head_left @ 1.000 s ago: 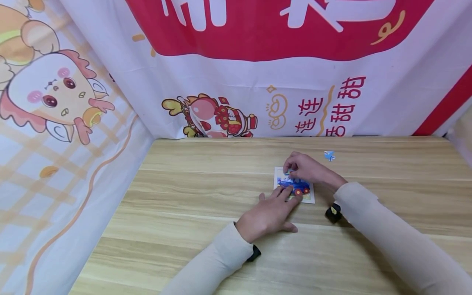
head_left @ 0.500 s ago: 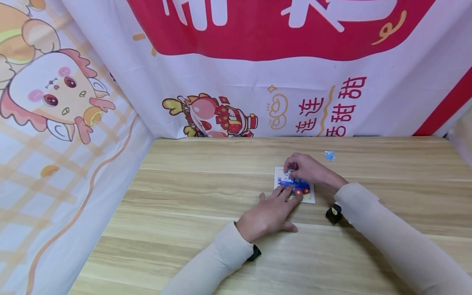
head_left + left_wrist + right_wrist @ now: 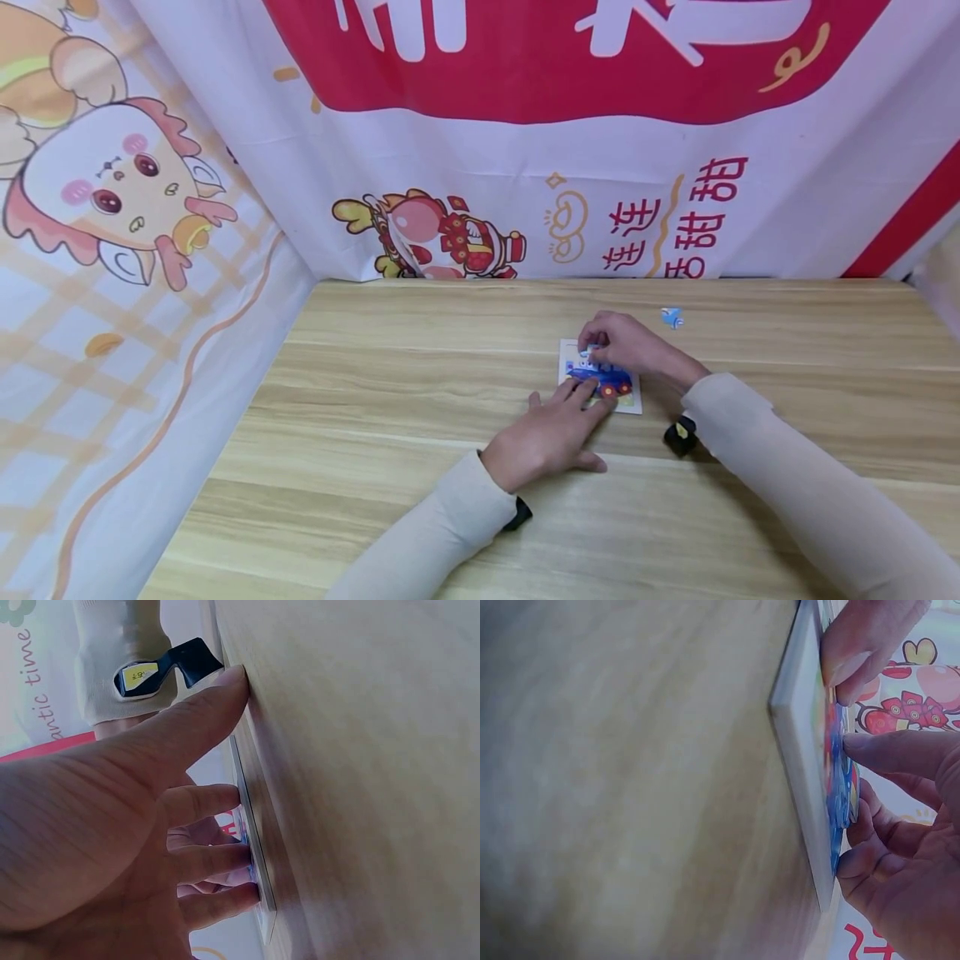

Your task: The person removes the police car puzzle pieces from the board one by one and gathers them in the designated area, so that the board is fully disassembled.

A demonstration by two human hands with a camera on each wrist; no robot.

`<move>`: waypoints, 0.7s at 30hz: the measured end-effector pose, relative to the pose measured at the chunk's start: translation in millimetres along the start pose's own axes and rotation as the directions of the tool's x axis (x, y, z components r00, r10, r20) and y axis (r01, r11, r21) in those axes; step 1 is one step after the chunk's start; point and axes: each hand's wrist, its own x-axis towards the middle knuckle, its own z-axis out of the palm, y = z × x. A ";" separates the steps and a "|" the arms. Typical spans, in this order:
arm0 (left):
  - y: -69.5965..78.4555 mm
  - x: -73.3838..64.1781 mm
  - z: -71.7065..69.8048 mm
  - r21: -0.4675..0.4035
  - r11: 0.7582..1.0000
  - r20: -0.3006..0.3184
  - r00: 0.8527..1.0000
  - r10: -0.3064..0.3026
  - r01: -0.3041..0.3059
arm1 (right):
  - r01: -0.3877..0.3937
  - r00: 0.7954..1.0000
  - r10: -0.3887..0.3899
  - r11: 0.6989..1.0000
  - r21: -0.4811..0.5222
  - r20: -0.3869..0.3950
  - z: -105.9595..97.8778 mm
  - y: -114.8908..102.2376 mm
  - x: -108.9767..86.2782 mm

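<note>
A small white-bordered jigsaw board [image 3: 636,406] with a blue car picture lies flat on the table. My left hand [image 3: 543,442] rests on its near left part, fingertips pressing the picture and the thumb off the board. Over the upper part, my right hand [image 3: 626,343] pinches a small puzzle piece [image 3: 855,791]. That piece stands slightly raised and tilted against the picture in the right wrist view; the fingers hide much of it. Another light-blue puzzle piece [image 3: 672,317] lies apart on the table, beyond the board to the right.
The wood-grain table [image 3: 405,358] ends at a printed cloth [image 3: 450,150] along the back. A second cartoon cloth [image 3: 112,333] hangs on the left. Black straps [image 3: 680,435] sit at both wrists.
Both hands keep nearly the same place on the board. The right fingers shift only very slightly with the piece; the whole view drifts a little.
</note>
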 end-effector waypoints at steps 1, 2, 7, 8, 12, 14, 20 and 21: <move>0.0 0.1 0.0 -0.002 1.000 0.001 1.000 -0.001 0.001 | 0.003 1.000 -0.003 1.000 0.000 0.000 -0.1 0.1 -0.2; 0.0 0.2 0.0 -0.003 1.000 0.003 1.000 -0.002 0.002 | 0.005 1.000 -0.005 1.000 0.001 -0.001 -0.3 0.2 -0.6; 0.5 0.3 -0.3 -0.008 1.000 0.010 1.000 -0.011 0.012 | 0.013 1.000 -0.013 1.000 0.019 -0.005 -1.0 0.5 -1.7; 0.6 0.2 -0.3 -0.008 1.000 0.010 1.000 -0.013 0.013 | 0.017 1.000 -0.016 1.000 0.023 -0.006 -1.3 0.5 -2.0; 1.2 -0.2 -0.5 -0.007 1.000 0.010 1.000 -0.017 0.017 | 0.036 0.999 -0.036 0.998 0.042 -0.003 -2.9 0.5 -4.3; 1.1 0.4 -0.1 -0.009 1.000 0.013 1.000 -0.017 0.017 | 0.047 0.999 -0.047 0.998 0.049 -0.004 -3.7 1.0 -5.3; 0.8 1.2 -0.5 -0.014 1.000 0.016 1.000 -0.015 0.016 | 0.062 0.998 -0.062 0.996 0.068 -0.008 -4.7 2.6 -7.2; 0.8 1.1 -0.6 -0.015 1.000 0.017 1.000 -0.015 0.016 | 0.067 0.998 -0.066 0.995 0.068 -0.010 -4.7 2.9 -7.4</move>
